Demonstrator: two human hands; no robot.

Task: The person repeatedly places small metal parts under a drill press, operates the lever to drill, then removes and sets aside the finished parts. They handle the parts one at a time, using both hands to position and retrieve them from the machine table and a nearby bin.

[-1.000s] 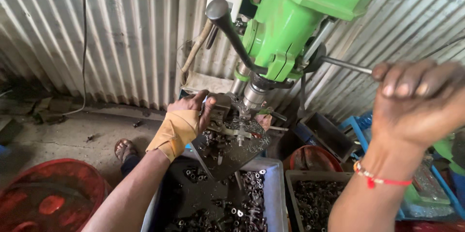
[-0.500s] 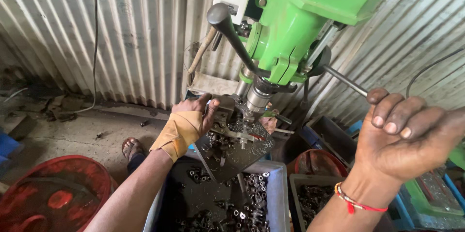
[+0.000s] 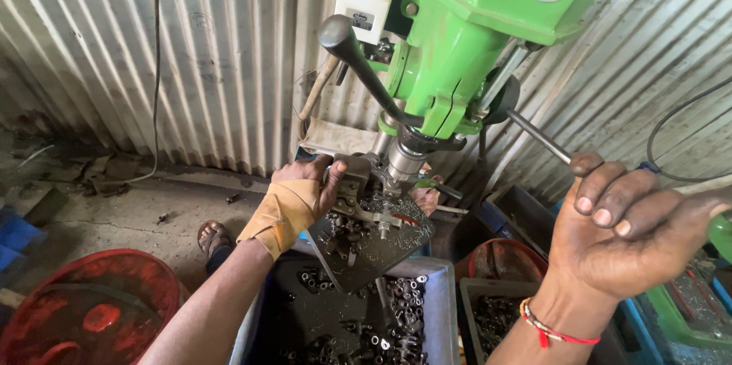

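At the lower right of the frame the right hand curls its fingers around the thin steel feed lever of the green drill press; the grip looks loose, with the palm turned toward the camera. In the middle, the left hand, wrapped with tan cloth, presses on a small metal workpiece in the clamp on the drill table, just left of the chuck. To do the drilling well, I judge that the lever must come down slowly and evenly while the left hand keeps the piece flat, with the fingers away from the spinning chuck. Below the table, a blue-grey bin holds many small drilled metal parts, and a second bin stands to its right. The room here is narrow: a red tub sits at the lower left, a sandalled foot rests on the concrete floor, and the corrugated metal wall closes the back.
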